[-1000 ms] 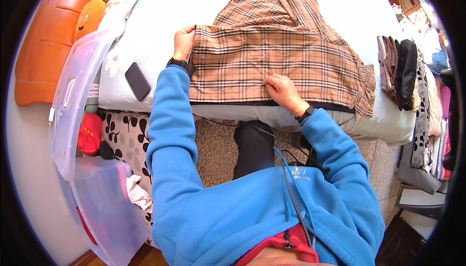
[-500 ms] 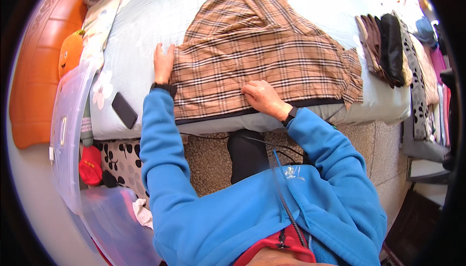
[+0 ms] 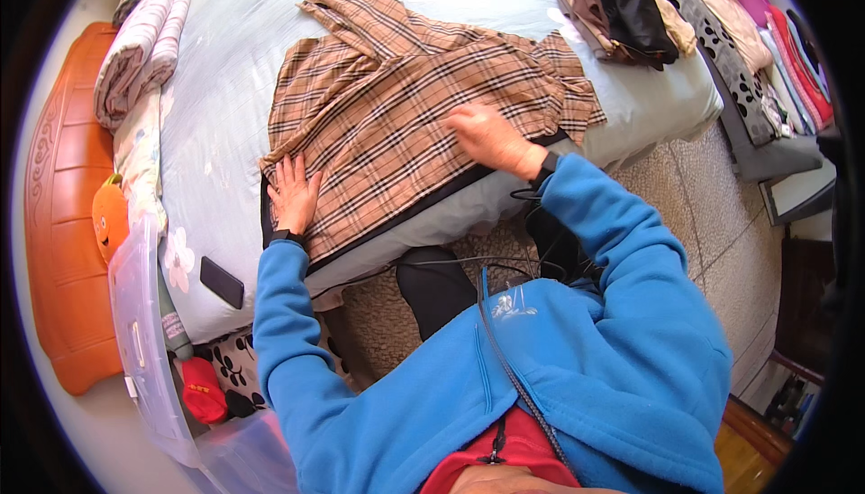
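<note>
A tan plaid shirt (image 3: 405, 125) lies spread on the bed, its sleeves folded inward and crossing at the far side. Along its near and left edges shows a black border (image 3: 396, 224), perhaps a dark layer beneath; I cannot tell. My left hand (image 3: 295, 195) rests flat on the shirt's near left corner, fingers apart. Over the right part of the shirt is my right hand (image 3: 491, 139), its fingers curled in, with no cloth visibly gripped. Whether it touches the shirt is unclear.
The bed (image 3: 216, 116) has a pale blue sheet. A phone (image 3: 222, 281) lies near its left edge, beside a clear plastic bin lid (image 3: 144, 341). Folded dark trousers (image 3: 626, 8) sit at the right, rolled bedding (image 3: 144, 48) at the far left. Cables (image 3: 450, 262) hang by my legs.
My left hand has moved from beside the shirt's left edge onto its corner. My right hand stays curled over the shirt. The view has turned, and more black edge shows at the left.
</note>
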The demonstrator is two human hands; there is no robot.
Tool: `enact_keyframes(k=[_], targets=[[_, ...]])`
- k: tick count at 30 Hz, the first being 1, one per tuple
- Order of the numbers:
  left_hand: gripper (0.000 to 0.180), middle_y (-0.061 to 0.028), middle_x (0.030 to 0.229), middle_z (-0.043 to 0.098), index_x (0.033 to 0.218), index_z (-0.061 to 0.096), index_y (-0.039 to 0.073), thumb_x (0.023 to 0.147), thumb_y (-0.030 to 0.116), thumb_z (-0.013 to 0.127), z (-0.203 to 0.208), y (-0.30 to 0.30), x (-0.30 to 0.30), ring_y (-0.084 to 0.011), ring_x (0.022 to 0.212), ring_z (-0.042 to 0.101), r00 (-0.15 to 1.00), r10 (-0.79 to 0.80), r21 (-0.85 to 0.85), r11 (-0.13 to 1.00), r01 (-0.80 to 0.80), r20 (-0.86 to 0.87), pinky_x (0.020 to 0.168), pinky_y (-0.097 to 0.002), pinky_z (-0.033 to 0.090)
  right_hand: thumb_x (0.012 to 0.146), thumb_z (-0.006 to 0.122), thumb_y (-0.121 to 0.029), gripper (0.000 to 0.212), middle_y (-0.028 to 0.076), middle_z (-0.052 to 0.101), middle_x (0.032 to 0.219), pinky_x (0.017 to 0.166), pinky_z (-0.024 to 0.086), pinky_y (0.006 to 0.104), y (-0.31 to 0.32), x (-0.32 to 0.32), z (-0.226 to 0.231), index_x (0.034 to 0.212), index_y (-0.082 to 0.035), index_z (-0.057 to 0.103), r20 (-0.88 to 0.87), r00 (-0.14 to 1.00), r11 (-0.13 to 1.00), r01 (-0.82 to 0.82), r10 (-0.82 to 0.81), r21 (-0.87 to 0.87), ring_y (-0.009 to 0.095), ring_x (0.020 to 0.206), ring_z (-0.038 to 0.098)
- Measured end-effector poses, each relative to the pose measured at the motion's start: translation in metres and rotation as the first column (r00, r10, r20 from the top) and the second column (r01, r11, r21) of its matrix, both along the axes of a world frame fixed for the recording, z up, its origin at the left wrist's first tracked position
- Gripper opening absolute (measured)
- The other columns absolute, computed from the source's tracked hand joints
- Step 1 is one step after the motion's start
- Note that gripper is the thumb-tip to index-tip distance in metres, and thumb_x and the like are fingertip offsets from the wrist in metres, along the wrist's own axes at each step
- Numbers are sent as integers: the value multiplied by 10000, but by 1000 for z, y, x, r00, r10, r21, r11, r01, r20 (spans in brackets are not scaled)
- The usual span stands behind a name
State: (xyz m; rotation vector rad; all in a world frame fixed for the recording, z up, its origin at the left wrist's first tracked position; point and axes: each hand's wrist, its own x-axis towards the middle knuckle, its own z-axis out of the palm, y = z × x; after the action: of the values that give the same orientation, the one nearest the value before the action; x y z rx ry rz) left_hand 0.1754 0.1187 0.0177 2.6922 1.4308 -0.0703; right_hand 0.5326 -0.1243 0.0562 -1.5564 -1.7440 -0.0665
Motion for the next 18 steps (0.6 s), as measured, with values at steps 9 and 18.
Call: enact_keyframes(k=[9, 18], targets=[[770, -113, 1687, 183, 1603, 276, 217, 981, 638, 447, 23, -3, 7, -360, 1554, 124, 992, 81, -27, 996, -84, -100, 1173, -694, 99, 810, 582, -36, 167, 143, 654, 1013, 847, 504, 491, -80, 132, -1, 962, -47, 650, 171, 913, 929, 368, -369, 40, 376, 933, 620], [797, -152, 1645, 274, 1591, 297, 236, 944, 663, 486, 27, 30, -24, -383, 1530, 198, 902, 397, -56, 910, -411, -171, 1152, -718, 149, 968, 546, -145, 361, 120, 581, 1393, 1107, 389, 445, -108, 165, -56, 1320, -78, 586, 294, 745, 752, 649, -598, -114, 306, 1325, 514]])
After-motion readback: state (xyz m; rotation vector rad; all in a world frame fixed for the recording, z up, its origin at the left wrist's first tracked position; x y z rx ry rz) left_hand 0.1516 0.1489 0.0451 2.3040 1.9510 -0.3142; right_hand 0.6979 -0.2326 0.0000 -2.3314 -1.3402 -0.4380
